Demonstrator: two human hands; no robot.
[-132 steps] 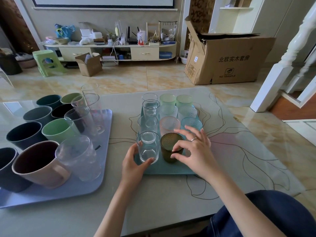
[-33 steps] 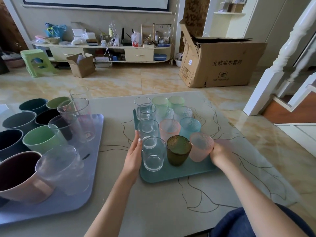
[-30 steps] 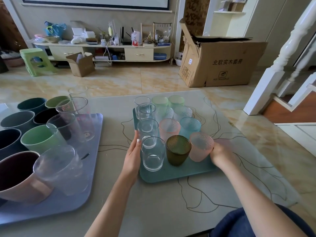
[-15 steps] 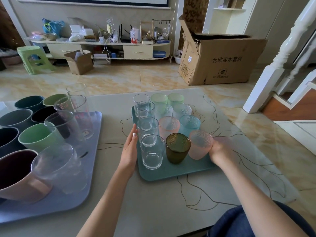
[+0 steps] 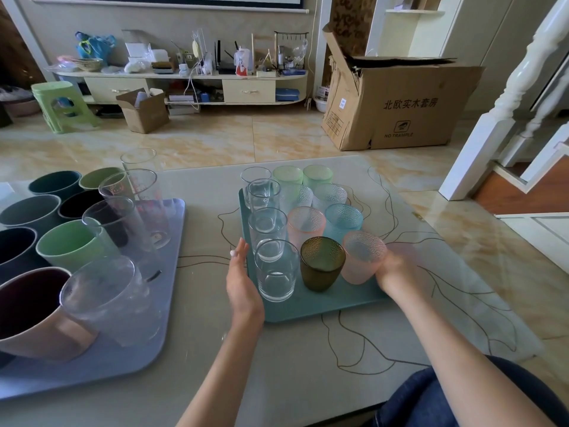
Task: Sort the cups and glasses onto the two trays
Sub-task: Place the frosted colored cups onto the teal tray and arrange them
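My left hand (image 5: 243,282) lies flat against the left edge of the teal tray (image 5: 311,306), fingers straight and pointing away from me, palm touching the tray's rim just beside the nearest clear glass (image 5: 276,274). My right hand (image 5: 397,272) is at the tray's right edge, behind the pink textured cup (image 5: 361,257); its fingers are hidden by the cup and blurred, so I cannot tell whether that grip is closed on the tray's rim or only resting there.

On the teal tray, a column of clear glasses runs along the left side from near to far. Beside the nearest one stands an olive-green textured glass (image 5: 321,262), then the pink cup at the near right corner. Behind those are another pink glass (image 5: 306,224) and a blue textured glass (image 5: 343,221), then paler frosted ones, and two light green glasses (image 5: 303,175) at the far end.

To the left, well apart, a lilac tray (image 5: 129,355) carries mugs in dark blue, green, black and pink, with tall clear tumblers (image 5: 135,208) standing along its right side. Both trays sit on a grey surface (image 5: 197,380) with a thin line drawing on it.

On the floor beyond stands a large cardboard box (image 5: 409,109).
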